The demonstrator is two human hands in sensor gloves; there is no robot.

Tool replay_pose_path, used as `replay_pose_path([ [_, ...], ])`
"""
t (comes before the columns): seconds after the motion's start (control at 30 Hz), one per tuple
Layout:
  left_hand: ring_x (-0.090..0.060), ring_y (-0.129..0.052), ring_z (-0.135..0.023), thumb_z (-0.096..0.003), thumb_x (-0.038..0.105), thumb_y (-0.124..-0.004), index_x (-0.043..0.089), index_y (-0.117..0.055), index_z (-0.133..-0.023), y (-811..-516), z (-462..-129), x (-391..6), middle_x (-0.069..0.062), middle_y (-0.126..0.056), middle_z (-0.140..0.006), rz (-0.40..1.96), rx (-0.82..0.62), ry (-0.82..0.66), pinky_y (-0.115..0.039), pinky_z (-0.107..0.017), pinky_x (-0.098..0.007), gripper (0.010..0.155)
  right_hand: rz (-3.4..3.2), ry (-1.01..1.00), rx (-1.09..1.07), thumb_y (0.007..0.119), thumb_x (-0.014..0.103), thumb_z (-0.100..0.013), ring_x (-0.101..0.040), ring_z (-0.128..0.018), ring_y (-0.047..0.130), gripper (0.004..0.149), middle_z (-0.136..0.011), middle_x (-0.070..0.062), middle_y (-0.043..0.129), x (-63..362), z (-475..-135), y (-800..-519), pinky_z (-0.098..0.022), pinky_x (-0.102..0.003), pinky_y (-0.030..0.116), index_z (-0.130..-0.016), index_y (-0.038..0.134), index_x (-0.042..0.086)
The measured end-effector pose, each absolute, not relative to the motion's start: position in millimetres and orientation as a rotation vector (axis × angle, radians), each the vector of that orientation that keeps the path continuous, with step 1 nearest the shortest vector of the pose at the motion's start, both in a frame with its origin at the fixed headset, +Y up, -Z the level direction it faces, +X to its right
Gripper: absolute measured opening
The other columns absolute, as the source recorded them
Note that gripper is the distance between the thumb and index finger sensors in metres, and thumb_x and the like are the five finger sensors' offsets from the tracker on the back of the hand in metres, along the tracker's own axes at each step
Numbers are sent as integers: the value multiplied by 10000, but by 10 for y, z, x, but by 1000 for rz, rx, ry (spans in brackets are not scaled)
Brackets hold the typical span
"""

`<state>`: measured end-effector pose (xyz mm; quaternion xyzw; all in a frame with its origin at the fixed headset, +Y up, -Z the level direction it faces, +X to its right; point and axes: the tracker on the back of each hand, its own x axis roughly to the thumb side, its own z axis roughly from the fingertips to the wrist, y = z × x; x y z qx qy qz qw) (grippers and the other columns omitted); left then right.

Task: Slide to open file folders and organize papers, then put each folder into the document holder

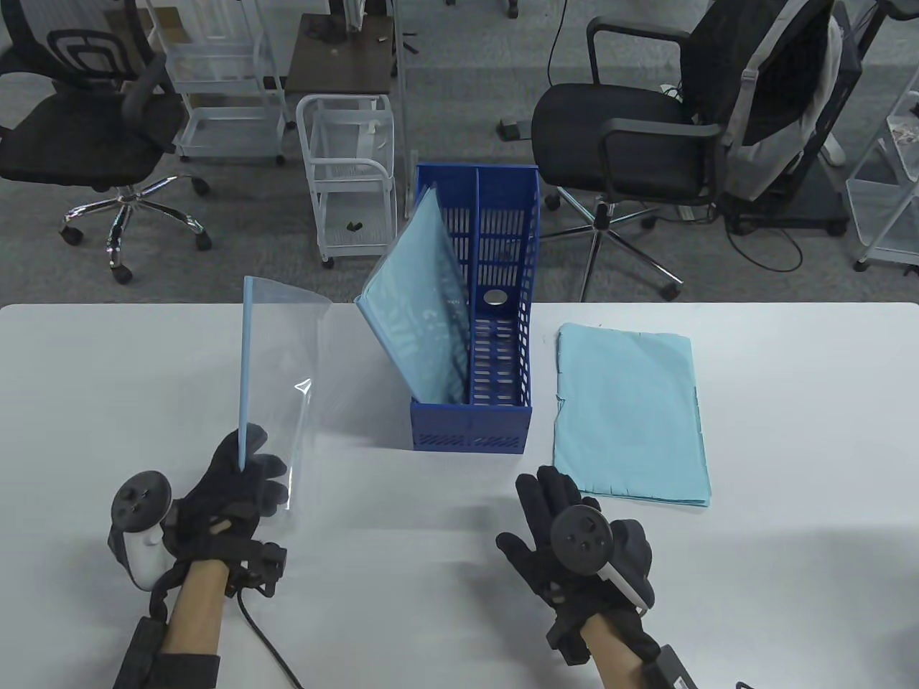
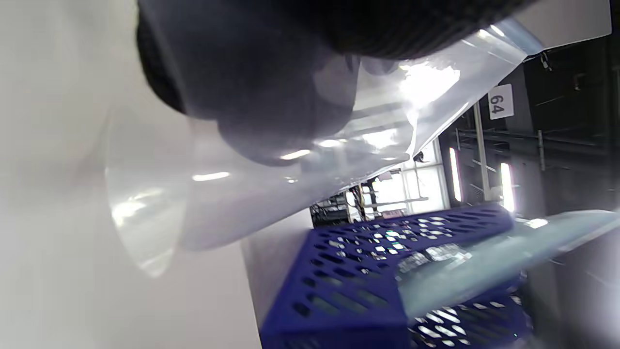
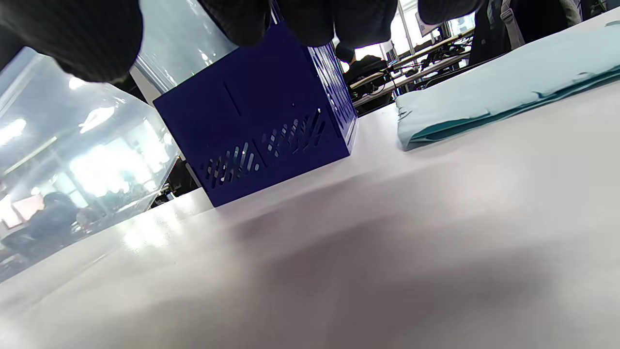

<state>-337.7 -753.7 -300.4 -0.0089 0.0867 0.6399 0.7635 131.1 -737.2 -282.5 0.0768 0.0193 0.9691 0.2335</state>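
we have our left hand [image 1: 240, 477] pinching the bottom end of a clear folder [image 1: 276, 387] by its pale blue spine bar, so the folder stands nearly upright above the white table [image 1: 108, 373], well left of the blue document holder [image 1: 470, 423]. our right hand [image 1: 571, 531] hovers low over the table with fingers spread and relaxed, holding nothing, just beside the near corner of the stack of light blue papers [image 1: 628, 413].

1 filled folder [image 1: 416, 316] already leans in the left compartment of the holder; the right compartment looks free. the clear folder appears empty, so we judge the papers have yet to go in.

what worries us most is the grip. we hold a tall, floppy sleeve at 1 low point only, and the left wrist view shows the plastic bowing and curling under our fingers [image 2: 271, 97]. it could swing, fold over, or slip off the spine bar.

the paper stack has ragged, uneven edges. picked up with 1 hand, sheets may fan out or stay behind, and uneven edges may snag on the folder's mouth.

the leaning folder tilts out over the holder's left side, toward ours; carrying ours across could knock it.
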Motion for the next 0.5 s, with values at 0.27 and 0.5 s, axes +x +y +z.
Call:
replay_pose_path([
  [0.27,-212,-1119,-487,-468,285,-795,433,-733,-1015,-7381,-2744,-3445,12,-993,-826,1513,40,107,-948,-379,-413,570,2654,40,194,714,658,-400,-382,-1085,434,809,-1180,-65,361,1358,-2839,-7363,-739,-634,403,-1059,408,303],
  [0.5,-206,-1114,-486,-469,293,-799,440,-744,-1006,-7440,-2808,-3456,20,-994,-816,1694,31,-100,-944,-381,-412,559,2661,44,191,715,657,-399,-383,-1082,437,807,-1179,-67,364,1360,-2840,-7372,-738,-635,404,-1058,413,302],
])
